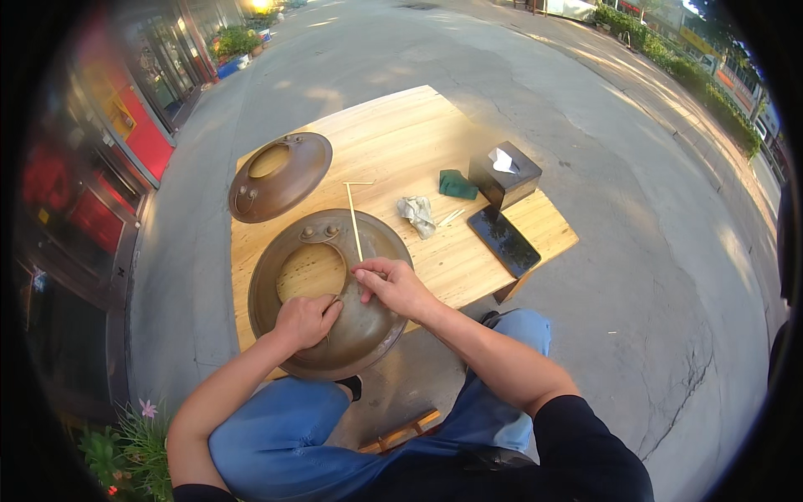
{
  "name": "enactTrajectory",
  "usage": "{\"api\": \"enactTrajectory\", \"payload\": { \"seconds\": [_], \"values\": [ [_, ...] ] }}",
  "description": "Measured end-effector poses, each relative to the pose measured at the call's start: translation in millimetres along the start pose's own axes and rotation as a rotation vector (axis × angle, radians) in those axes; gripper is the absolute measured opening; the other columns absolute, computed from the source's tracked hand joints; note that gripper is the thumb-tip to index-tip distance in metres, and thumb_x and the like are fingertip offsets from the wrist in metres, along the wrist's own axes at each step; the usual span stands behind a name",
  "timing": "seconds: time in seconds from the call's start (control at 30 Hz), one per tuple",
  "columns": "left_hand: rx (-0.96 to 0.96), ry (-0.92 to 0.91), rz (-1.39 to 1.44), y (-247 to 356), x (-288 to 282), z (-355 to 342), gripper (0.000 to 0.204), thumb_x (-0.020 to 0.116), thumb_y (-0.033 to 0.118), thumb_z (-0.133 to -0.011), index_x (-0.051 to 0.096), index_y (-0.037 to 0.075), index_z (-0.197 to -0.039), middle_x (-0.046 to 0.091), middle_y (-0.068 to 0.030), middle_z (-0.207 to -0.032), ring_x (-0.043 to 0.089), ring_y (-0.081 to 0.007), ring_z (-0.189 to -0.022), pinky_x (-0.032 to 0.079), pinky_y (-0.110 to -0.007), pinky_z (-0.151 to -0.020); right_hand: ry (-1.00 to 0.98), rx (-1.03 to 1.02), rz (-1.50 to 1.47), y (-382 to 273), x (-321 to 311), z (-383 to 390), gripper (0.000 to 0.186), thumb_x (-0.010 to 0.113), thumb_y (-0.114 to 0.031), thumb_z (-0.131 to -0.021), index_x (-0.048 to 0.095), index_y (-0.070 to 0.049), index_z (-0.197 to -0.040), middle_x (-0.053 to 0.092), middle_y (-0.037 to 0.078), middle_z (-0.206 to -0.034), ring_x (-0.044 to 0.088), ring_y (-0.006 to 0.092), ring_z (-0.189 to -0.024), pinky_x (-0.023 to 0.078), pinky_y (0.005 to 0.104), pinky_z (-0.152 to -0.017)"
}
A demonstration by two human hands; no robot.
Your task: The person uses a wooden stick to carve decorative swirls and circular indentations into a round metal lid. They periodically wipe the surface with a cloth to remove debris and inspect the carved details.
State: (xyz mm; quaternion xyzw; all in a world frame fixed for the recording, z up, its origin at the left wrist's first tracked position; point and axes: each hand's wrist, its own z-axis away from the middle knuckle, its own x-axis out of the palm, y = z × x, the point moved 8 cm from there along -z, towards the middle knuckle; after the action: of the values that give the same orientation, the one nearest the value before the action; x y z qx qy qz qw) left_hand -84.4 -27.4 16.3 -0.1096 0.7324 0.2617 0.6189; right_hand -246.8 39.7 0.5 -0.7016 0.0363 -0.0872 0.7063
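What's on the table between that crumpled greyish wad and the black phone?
Short, pale sticks lie on the table between the crumpled wad and the phone, as the head view shows.

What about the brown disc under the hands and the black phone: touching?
Apart: the head view shows bare wooden tabletop between the disc and the phone.

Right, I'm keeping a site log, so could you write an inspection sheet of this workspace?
Surface: pale wooden table, a second brown disc at its far left
Job's things: near brown disc with a round opening; thin yellow stick, far end bent
Clutter: crumpled grey wad, green cloth, short sticks, tissue box, phone at the near edge
Hands: left hand at the opening's rim; right hand pinching the stick
Cables: nothing seen
Surroundings: pavement, doors, plants
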Motion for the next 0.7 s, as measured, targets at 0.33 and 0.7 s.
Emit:
{"api": "enactTrajectory", "payload": {
  "seconds": [0.33, 0.7],
  "values": [
    [-0.005, 0.0, -0.011, 3, -4, 1, 0.027, 0.061, 0.033, -0.101, 0.074, 0.01, -0.094, 0.071, -0.0204, -0.079, 0.069, -0.0443, -0.074, 0.055, -0.054, -0.067, 0.055, -0.184, -0.032, -15, -1, 5, 0.028, 0.066, -0.017, -0.102, 0.07, 0.004, -0.121, 0.072, 0.01, -0.096, 0.071, 0.0142, -0.076, 0.056, 0.0296, -0.071],
    [0.025, 0.061, 0.017, 1, -3, 2, 0.026, 0.062, 0.033, -0.1, 0.073, 0.011, -0.092, 0.07, -0.0202, -0.075, 0.069, -0.0433, -0.07, 0.055, -0.054, -0.065, -0.04, -0.08, 0.006, -12, 5, 4, 0.032, 0.063, -0.018, -0.106, 0.067, 0.003, -0.129, 0.07, 0.003, -0.087, 0.065, 0.0083, -0.073, 0.054, 0.0264, -0.07]
  ]
}}
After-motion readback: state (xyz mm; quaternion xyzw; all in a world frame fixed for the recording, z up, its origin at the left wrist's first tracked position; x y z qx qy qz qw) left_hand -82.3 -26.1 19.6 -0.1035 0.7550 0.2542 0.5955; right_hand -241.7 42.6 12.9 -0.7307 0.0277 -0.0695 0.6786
